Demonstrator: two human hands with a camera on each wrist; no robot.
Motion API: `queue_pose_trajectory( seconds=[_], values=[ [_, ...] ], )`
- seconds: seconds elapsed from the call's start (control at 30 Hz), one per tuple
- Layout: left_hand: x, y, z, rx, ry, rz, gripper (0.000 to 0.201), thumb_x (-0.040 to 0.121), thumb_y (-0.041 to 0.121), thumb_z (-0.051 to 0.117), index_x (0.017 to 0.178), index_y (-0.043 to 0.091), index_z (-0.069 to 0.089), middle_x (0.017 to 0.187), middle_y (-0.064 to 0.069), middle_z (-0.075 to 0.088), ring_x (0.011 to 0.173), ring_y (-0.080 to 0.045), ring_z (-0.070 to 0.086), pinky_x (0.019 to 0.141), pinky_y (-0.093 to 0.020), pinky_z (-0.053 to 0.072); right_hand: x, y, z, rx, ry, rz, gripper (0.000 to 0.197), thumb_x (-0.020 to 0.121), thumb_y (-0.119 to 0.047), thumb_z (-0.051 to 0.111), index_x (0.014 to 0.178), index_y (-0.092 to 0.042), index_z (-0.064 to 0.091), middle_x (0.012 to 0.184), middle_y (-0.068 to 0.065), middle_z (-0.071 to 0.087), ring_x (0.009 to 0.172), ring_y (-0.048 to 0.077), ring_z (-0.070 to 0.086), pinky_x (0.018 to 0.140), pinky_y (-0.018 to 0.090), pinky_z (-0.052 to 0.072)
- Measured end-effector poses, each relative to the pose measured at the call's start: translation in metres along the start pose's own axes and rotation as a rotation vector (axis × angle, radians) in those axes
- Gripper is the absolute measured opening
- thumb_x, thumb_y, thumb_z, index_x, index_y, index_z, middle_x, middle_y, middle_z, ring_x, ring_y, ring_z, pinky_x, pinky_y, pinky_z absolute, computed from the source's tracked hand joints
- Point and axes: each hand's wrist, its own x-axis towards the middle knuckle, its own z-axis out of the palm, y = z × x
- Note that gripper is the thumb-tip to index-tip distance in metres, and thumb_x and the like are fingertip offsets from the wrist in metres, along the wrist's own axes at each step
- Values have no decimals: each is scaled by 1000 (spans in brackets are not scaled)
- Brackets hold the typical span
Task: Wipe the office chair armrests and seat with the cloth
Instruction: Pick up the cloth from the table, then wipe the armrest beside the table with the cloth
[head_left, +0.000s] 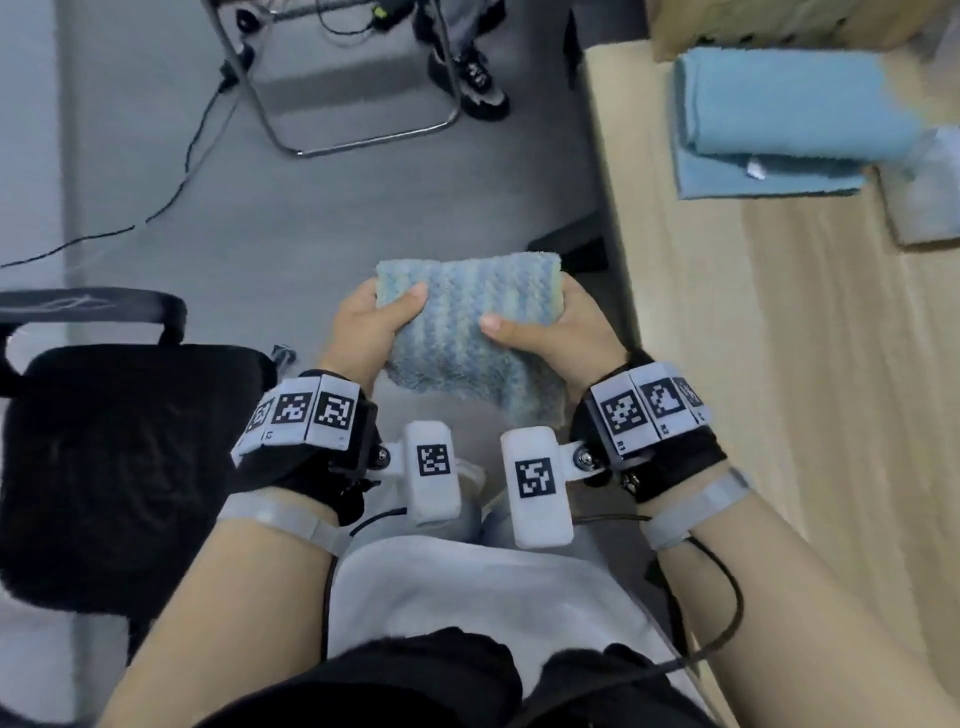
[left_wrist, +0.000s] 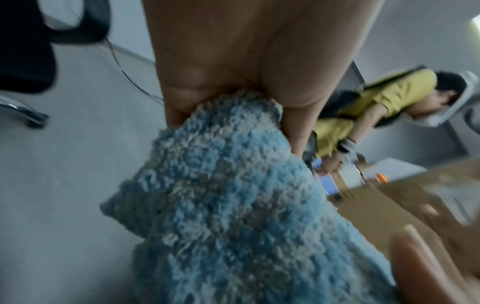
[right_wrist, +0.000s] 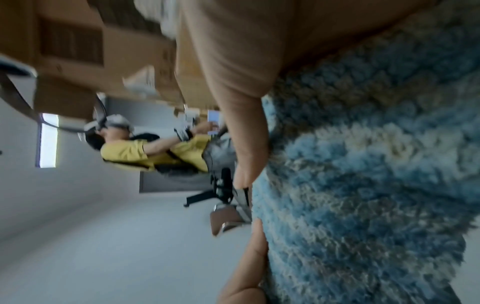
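Nearest, both forearms reach forward over the person's lap. The left hand (head_left: 366, 325) grips the left edge of the cloth (head_left: 467, 332), thumb on top and fingers curled underneath; the left wrist view shows the fluffy blue-and-grey pile bunched between thumb and fingers. The right hand (head_left: 550, 332) grips the right edge the same way, thumb pressed on the upper face. The cloth is held in the air between them, above the grey floor (head_left: 156, 182), spread roughly flat. Its long axis runs away from the person, the far edge pointing toward the room and the near edge sagging toward the wrists.

To the left, the black office chair (head_left: 119, 457) stands apart from the cloth, its seat facing up and one armrest (head_left: 88, 306) beyond the seat.

To the right runs the wooden desk (head_left: 727, 364), and on it farther off lies a folded blue towel (head_left: 779, 119). Farther ahead, a metal chair frame (head_left: 363, 104) and someone's black shoes (head_left: 478, 78) stand on the floor.
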Motion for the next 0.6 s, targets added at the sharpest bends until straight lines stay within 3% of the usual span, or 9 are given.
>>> queue_pose_trajectory(
  seconds=[0.1, 0.17, 0.27, 0.43, 0.5, 0.6],
  values=[
    [1, 0, -60, -89, 126, -23, 29, 83, 25, 61, 107, 8, 61, 114, -18, 65, 102, -33, 64, 92, -48, 50, 32, -2, 58, -96, -184, 34, 39, 72, 13, 67, 108, 3, 57, 99, 11, 67, 90, 20, 68, 78, 32, 57],
    [1, -5, -96, -166, 199, -49, 43, 72, 33, 66, 108, 9, 63, 113, -17, 66, 103, -34, 64, 94, -53, 48, 49, 0, 95, -137, -240, 76, 38, 71, 15, 66, 105, 2, 58, 93, 9, 68, 82, 15, 69, 75, 30, 58],
    [-4, -14, -142, -283, 311, -72, 46, 70, 33, 64, 108, 8, 64, 112, -18, 67, 102, -34, 65, 93, -56, 47, 71, 10, 144, -192, -306, 173, 31, 69, 15, 68, 91, -6, 63, 76, -2, 73, 71, 10, 70, 68, 26, 58],
    [-14, -32, -196, -428, 492, -108, 54, 65, 41, 69, 107, 9, 63, 114, -18, 66, 105, -34, 63, 95, -56, 46, 105, 27, 210, -344, -461, 284, 29, 70, 12, 69, 79, -15, 63, 62, -11, 71, 64, 3, 68, 61, 21, 57],
    [-15, -39, -213, -500, 561, -125, 43, 76, 35, 66, 110, 8, 62, 115, -17, 66, 105, -32, 64, 94, -53, 48, 120, 36, 234, -378, -514, 359, 25, 71, 10, 69, 77, -14, 64, 63, -9, 72, 65, 6, 69, 65, 25, 58],
    [-6, -56, -239, -588, 681, -161, 31, 91, 20, 54, 118, 4, 56, 113, -13, 65, 100, -25, 65, 85, -39, 55, 147, 57, 267, -434, -578, 491, 21, 70, 5, 72, 78, -14, 67, 70, -4, 74, 72, 14, 71, 70, 34, 58]
  ],
)
